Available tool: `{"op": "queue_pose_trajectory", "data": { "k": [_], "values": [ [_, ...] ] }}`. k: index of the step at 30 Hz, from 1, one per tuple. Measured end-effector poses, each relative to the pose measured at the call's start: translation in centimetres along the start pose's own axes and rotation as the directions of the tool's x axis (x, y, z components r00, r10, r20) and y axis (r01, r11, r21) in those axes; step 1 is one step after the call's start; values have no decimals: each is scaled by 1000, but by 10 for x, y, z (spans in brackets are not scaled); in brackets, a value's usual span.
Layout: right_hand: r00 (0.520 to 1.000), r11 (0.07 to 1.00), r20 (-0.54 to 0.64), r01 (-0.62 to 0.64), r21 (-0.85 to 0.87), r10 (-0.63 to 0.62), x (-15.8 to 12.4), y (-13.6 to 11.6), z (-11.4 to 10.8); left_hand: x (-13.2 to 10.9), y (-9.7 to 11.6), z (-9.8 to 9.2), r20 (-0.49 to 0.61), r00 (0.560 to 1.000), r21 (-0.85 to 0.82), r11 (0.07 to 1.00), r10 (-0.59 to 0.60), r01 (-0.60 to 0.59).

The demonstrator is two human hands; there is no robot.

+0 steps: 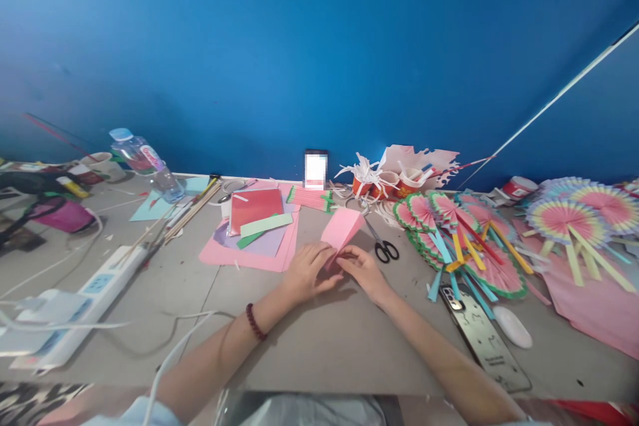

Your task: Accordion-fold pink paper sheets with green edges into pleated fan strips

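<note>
Forearms (224, 346) cross the surface (319, 346); left hand (309, 271) and right hand (368, 271) hold the pink paper (342, 229), fingers (319, 254) pinched on its corner, seemingly steadying a fold.

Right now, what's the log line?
left hand: pinches folded pink paper | right hand: pinches same paper | black scissors: lying right of paper, apart

Both forearms (214, 353) are bare, and so are the left hand (309, 271) and the right hand (368, 273). A single-strand bracelet (255, 321) of small, round, dark red beads sits snug on the left wrist. At the near left edge a pale blue sleeve (142, 411) covers the left upper arm, only its hem in view.
</note>
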State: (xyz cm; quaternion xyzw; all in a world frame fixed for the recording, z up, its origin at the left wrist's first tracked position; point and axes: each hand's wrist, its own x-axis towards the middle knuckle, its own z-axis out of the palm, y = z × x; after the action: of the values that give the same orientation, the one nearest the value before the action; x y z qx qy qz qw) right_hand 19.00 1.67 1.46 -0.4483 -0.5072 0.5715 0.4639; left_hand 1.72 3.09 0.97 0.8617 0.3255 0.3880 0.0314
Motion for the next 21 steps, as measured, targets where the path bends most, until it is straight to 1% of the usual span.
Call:
{"op": "queue_pose_trajectory", "data": {
  "k": [2,5,6,8,9,10,12,14,15,16,17,18,19,21],
  "values": [
    [999,999,26,20,-38,-19,-1,1,1,-1,-2,1,-42,999,-5,1000,-6,6],
    [998,989,23,62,-131,-60,-1,3,0,-3,-8,2,-70,997,-19,1000,-24,23],
    [996,981,15,87,-173,-86,-2,3,-1,-4,-9,2,-75,996,-35,998,-47,45],
    [980,938,-31,179,-297,-197,-2,1,-4,-5,-12,1,-87,989,-91,990,-119,111],
    [960,899,-68,228,-374,-272,-2,-1,-6,-5,-13,0,-90,983,-131,980,-163,150],
    [929,850,-114,266,-455,-352,-3,-3,-8,-5,-14,-2,-86,975,-178,966,-207,190],
    [843,745,-210,288,-601,-495,-3,-8,-13,-4,-15,-4,-63,954,-280,923,-292,264],
    [762,664,-269,266,-699,-589,-3,-13,-20,-3,-15,-7,-33,924,-370,864,-380,342],
    [735,633,-275,260,-729,-620,-2,-15,-23,-2,-16,-7,-18,907,-407,831,-421,378],
    [722,611,-268,264,-746,-638,-2,-17,-26,-1,-16,-8,-2,890,-443,799,-456,408],
    [722,601,-252,275,-750,-645,0,-17,-30,0,-17,-8,18,875,-478,765,-483,432],
    [732,607,-238,289,-740,-639,1,-16,-32,1,-18,-8,43,862,-512,729,-505,454],
    [753,629,-226,300,-717,-617,3,-14,-35,2,-19,-8,70,849,-543,693,-525,473],
    [818,721,-228,289,-630,-527,6,-8,-38,3,-21,-8,124,823,-590,626,-554,510]
  ]
}}
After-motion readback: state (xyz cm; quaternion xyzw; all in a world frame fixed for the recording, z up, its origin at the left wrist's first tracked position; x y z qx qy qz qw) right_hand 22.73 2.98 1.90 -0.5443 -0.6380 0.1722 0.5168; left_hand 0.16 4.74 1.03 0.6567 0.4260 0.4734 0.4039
